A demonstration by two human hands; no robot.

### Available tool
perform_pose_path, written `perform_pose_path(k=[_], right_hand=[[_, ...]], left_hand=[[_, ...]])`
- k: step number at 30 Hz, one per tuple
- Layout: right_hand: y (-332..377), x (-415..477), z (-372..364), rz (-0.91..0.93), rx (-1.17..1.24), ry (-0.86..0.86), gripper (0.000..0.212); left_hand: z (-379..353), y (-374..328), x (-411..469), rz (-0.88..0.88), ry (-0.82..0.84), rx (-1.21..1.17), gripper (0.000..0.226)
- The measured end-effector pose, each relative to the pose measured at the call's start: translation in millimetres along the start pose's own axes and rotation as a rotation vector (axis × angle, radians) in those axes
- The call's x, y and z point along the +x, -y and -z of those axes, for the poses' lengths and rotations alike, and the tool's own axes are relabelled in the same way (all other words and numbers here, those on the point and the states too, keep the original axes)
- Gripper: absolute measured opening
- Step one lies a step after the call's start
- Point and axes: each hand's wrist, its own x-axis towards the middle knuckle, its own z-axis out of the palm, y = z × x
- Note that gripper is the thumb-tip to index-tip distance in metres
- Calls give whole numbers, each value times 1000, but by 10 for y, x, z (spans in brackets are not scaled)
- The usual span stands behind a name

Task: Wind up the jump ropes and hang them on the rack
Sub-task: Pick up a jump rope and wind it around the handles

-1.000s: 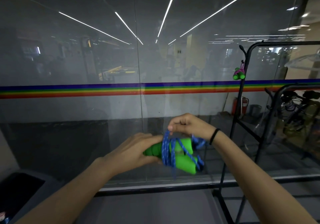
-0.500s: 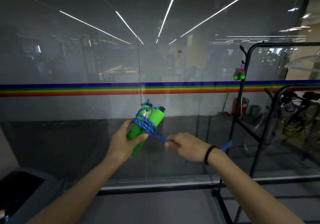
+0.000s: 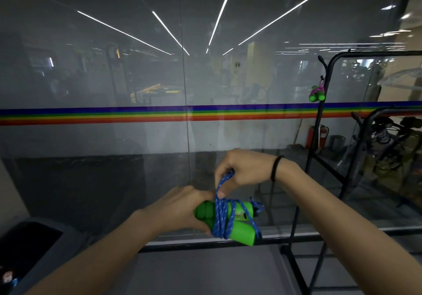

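green handles [image 3: 230, 222] sit side by side low in the middle of the frame, clamped in the left hand [image 3: 180, 212] so the right hand [image 3: 244, 171] can pinch a loop of blue rope [image 3: 222, 186] for hanging on the rack [image 3: 319, 121] at right.

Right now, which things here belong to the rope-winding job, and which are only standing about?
Job: blue jump rope with green handles, held by left hand and right hand; black rack; hung pink-rope bundle.

Not job: fire extinguisher, dark bin.
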Motion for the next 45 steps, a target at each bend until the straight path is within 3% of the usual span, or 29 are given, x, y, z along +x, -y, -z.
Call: perform_pose_path(k=[4, 9, 11, 13, 15, 17, 20, 25, 28, 33, 36, 41, 43, 45], right_hand=[[-246, 60, -83, 18, 376, -60, 5], [-396, -39, -395, -94, 774, -276, 31], [-482, -27, -556, -20, 765, -255, 40], [-526, 21, -651, 19, 810, -265, 34], [-495, 30, -661, -84, 872, -277, 31], [-479, 17, -689, -139, 859, -296, 33], [-417, -66, -679, -174, 583, -330, 35], [-221, -192, -653, -171, 120, -299, 35], [-30, -209, -574, -155, -157, -282, 31], [228, -188, -320, -48, -480, -216, 29], [211, -120, -156, 41, -354, -160, 24], [-71, 51, -151, 101, 217, -151, 12], [-191, 85, -196, 71, 450, -154, 11], [-258, 24, -225, 71, 662, -162, 9]], left_hand=[[21, -70, -47, -43, -80, -321, 42], [17, -65, -70, 76, -309, -795, 45], [23, -40, -35, 181, -435, -944, 34], [47, -4, 3, 292, -536, -1051, 20], [60, 54, 30, 385, -594, -1108, 13], [30, 160, 44, 472, -637, -1112, 14], [-29, 348, 27, 605, -662, -1059, 26], [-67, 517, -11, 660, -644, -637, 31], [-117, 528, 28, 592, -503, -340, 44], [-95, 300, 91, 440, -189, -84, 44], [-37, 56, 74, 267, -9, 27, 45], [152, -93, 4, -4, 79, 34, 30], [188, -80, -18, -54, 69, -87, 27], [174, -86, -45, -48, 16, -412, 28]])
